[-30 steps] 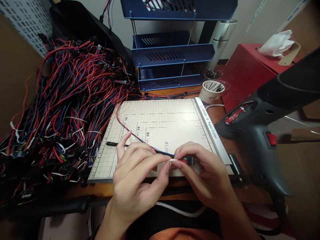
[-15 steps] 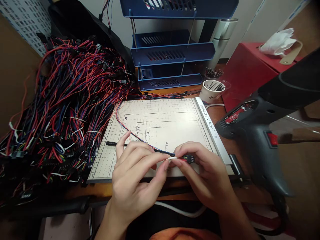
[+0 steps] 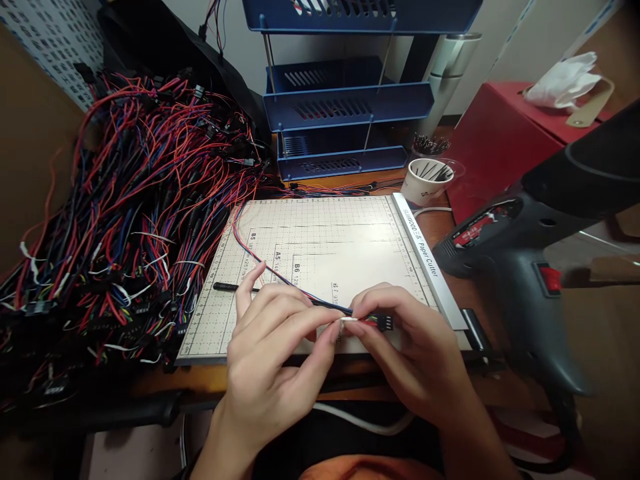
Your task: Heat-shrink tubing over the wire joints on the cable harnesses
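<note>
- Wire harness (image 3: 320,302), lower centre of the frame over the paper cutter (image 3: 345,230), is partly hidden where it is held
- Left hand (image 3: 280,340) pinches a white strip (image 3: 349,319), whose tip is lost between thumb and forefinger
- Right hand (image 3: 413,347) pinches the harness beside its connector (image 3: 385,323), covering some wires
- Thin red, blue and black strands show; the black connector's pale slots are too small to make out
</note>
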`<state>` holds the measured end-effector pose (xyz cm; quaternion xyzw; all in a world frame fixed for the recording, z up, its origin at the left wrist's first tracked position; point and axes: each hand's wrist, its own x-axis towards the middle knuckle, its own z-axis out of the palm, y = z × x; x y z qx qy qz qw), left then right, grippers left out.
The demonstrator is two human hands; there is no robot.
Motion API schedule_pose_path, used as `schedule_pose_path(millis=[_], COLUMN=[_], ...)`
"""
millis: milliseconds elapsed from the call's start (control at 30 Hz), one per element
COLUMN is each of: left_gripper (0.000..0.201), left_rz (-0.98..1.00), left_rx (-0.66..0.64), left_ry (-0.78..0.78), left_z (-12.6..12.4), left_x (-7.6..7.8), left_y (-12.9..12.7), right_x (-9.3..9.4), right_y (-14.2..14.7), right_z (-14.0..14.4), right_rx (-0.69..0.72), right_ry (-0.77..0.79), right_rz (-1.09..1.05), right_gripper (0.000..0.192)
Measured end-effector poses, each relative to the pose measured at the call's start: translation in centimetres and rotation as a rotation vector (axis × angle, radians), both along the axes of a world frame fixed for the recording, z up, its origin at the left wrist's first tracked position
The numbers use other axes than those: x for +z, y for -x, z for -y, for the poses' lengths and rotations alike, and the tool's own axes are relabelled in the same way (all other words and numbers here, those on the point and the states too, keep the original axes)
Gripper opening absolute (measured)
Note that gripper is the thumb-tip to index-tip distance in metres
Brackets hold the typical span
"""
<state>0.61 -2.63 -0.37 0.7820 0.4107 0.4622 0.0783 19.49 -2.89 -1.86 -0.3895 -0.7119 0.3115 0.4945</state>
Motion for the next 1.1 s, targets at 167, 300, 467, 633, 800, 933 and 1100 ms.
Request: schedule_pose_path(millis=[167, 300, 467, 633, 800, 933, 1100], left_gripper=[0.021, 0.023, 0.022, 0.017, 0.013, 0.013, 0.015], left_rz=[0.019, 0.059, 0.052, 0.010, -0.007, -0.011, -0.007], left_rx=[-0.017, -0.047, -0.069, -0.046, -0.034, -0.038, -0.045], left_ry=[0.024, -0.005, 0.007, -0.019, -0.057, -0.057, -0.057], left_z=[0.03, -0.13, -0.18, -0.14, -0.13, -0.12, -0.13], left_x=[-0.08, -0.41, -0.41, -0.12, -0.01, 0.03, 0.02], left_y=[0.02, 0.15, 0.26, 0.10, 0.07, 0.14, 0.17], right_x=[0.05, 0.02, 0.00, -0.08, -0.08, 0.07, 0.13], right_y=[-0.01, -0.13, -0.23, -0.22, -0.18, -0.22, -0.18], right_z=[-0.05, 0.02, 0.07, 0.14, 0.15, 0.11, 0.08], right_rx=[0.017, 0.029, 0.023, 0.019, 0.031, 0.041, 0.049], right_ry=[0.005, 0.029, 0.021, 0.007, 0.002, -0.006, -0.010], right_rz=[0.006, 0.009, 0.014, 0.009, 0.001, -0.001, -0.012], right_gripper=[0.011, 0.010, 0.011, 0.011, 0.013, 0.012, 0.013])
